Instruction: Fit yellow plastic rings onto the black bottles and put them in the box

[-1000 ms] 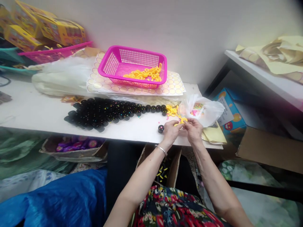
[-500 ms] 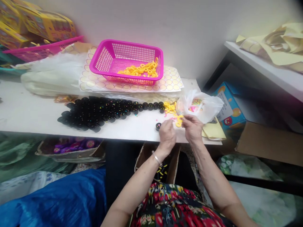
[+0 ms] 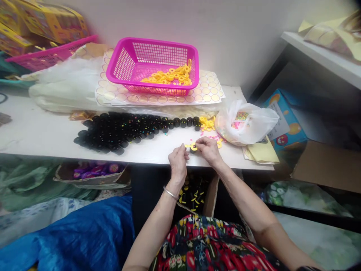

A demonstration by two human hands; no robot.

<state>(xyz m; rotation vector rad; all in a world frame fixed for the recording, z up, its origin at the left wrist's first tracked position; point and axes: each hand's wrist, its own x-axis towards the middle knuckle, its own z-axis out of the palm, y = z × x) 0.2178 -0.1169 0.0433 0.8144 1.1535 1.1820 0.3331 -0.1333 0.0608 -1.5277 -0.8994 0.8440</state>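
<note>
My right hand (image 3: 208, 149) pinches a yellow ring (image 3: 193, 146) and presses it onto a small black cap (image 3: 194, 149) near the front edge of the white table (image 3: 36, 131). My left hand (image 3: 178, 162) is closed beside the cap on its left, fingertips touching it. A long cluster of black caps (image 3: 124, 130) stretches across the table to the left. A few loose yellow rings (image 3: 207, 123) lie just beyond my hands.
A pink basket (image 3: 126, 67) holding yellow rings stands on sticker sheets (image 3: 208, 92) at the back. A white plastic bag (image 3: 248, 122) with colourful bits lies to the right. A cardboard box (image 3: 210, 195) sits below the table edge; blue plastic (image 3: 70, 233) lower left.
Both hands moved left from the bag. The right hand brought a yellow ring down onto the lone black cap, and the left hand came in beside it.
</note>
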